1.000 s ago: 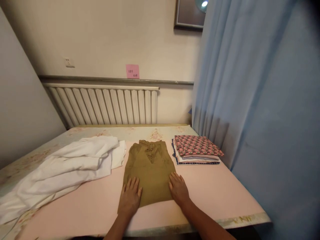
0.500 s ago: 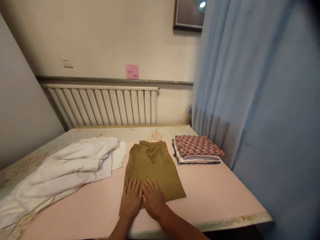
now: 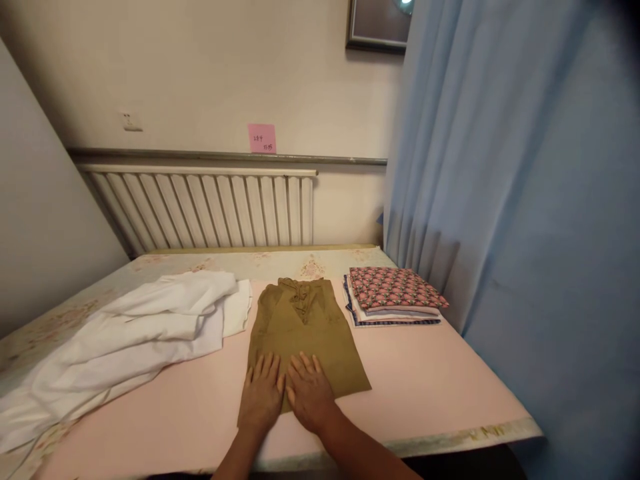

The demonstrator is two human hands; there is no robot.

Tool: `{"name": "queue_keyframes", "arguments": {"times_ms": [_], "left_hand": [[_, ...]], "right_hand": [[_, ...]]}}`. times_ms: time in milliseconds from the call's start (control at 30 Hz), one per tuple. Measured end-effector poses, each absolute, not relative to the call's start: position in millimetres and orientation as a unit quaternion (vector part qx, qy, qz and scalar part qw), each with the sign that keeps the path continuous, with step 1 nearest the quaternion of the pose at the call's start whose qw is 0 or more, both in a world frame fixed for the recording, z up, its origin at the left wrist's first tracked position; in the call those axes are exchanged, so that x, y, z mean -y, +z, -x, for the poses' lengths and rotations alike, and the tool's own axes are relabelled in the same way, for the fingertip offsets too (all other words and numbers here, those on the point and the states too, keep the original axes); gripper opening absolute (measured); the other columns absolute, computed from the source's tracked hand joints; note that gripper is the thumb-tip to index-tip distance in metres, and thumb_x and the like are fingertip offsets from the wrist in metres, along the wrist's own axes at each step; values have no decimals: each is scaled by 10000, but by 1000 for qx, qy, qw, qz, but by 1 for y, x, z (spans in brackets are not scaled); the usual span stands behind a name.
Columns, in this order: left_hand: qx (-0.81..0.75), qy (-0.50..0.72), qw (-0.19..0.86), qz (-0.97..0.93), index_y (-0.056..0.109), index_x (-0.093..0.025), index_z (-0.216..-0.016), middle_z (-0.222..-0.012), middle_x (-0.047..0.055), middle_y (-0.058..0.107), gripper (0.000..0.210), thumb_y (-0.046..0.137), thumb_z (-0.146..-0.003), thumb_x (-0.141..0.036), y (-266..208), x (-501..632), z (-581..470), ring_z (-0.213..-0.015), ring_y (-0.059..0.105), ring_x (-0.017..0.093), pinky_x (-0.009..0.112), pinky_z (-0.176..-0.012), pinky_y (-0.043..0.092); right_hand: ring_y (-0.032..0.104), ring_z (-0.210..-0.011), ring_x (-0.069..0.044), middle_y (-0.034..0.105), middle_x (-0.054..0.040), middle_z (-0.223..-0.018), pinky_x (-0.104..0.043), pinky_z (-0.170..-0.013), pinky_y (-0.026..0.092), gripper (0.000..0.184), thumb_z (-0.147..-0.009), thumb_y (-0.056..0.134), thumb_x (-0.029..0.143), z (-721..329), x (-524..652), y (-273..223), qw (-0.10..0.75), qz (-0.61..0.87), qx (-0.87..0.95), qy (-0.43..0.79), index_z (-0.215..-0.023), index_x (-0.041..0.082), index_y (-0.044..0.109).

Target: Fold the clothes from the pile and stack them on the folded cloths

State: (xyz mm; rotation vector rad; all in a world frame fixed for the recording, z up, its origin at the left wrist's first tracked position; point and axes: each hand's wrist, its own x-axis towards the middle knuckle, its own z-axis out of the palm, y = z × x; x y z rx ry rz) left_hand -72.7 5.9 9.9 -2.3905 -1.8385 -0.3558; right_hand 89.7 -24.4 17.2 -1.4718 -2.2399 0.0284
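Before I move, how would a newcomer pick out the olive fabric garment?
In front of the white ribbed radiator spreads a pink sheet. Near its middle, beneath the left hand and right hand, lies the olive fabric garment. Knotted fastenings distinguish it from the crumpled white cloth and pink patterned fabric stack.

I get dim, warm light, glare in the framed picture (image 3: 381,24), shadows on the curtain (image 3: 480,167), a blackened top-right corner
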Motion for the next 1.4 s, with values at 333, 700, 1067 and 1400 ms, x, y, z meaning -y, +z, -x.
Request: {"name": "queue_keyframes", "arguments": {"times_ms": [333,700,1067,1400], "left_hand": [[606,-124,60,783,458,-162,-1429,-1481,82,468,541,320,-954,-382,9,-7,72,-1405,357,302,494,-1133,296],[618,-105,48,777,448,-162,-1435,-1497,75,443,551,324,-955,-402,16,-5,69,-1415,341,291,481,-1143,275],[611,-112,58,782,429,-161,-1446,-1503,72,438,558,308,-962,-411,7,-8,72,-1428,315,285,474,-1147,263],[603,-114,64,787,451,-161,-1433,-1499,69,444,553,317,-958,-411,2,-11,75,-1422,326,293,478,-1143,263]], "right_hand": [[303,-1422,-242,417,-57,-1506,-468,-1177,201,509,-972,415,444,-105,24,15,237,550,801,5,-1434,229,439],[298,-1427,-233,409,-55,-1511,-467,-1164,221,513,-972,413,459,-145,15,5,232,592,772,0,-1434,240,435],[326,-1412,-243,437,-58,-1491,-444,-1171,209,499,-971,429,442,-181,14,3,223,625,748,-11,-1411,212,477],[358,-1395,-241,462,-85,-1472,-449,-1169,252,469,-972,458,394,-192,18,-8,248,597,763,-23,-1389,183,497]]}}
